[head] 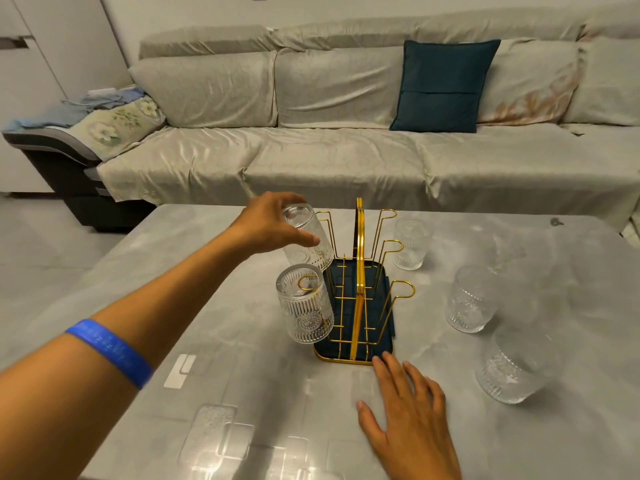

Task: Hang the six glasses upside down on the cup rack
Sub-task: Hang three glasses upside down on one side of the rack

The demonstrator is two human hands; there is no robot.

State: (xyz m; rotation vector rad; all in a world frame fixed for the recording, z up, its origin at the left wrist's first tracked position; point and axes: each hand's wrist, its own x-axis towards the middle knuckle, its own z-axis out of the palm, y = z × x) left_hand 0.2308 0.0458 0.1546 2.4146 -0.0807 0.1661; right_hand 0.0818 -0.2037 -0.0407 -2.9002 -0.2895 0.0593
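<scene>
Left hand (273, 221) fingers (304, 240) curled round base end of ribbed clear glass (308, 237), thumb on near side. Glass upside down, base up, mouth down, long axis tilted, on middle left peg of cup rack (358, 289). Blue wristband (110, 351) on left forearm. Right hand (412, 420) flat, fingers spread, holding nothing, palm down on table (242, 358), fingertips touching near edge of rack tray.

Rack: gold wire, central loop handle, looped pegs angled out both sides, dark blue rectangular tray; long axis running away from camera. Second glass (304, 303) hung inverted on near left peg, gold loop visible through base, tilted out left of rack. Three right pegs bare. Three upright glasses right of rack: far one (410, 243) near rack, middle one (472, 299) further right, near one (516, 365) furthest right. All embossed, vertical ribs, cylindrical.

Table grey, glossy, marbled, light reflections near front edge. Behind rack: long sofa (346, 150) under grey-beige satin cover, teal square cushion (445, 84), floral cushion (114, 124) at left end. Pale tiled floor left of table.
</scene>
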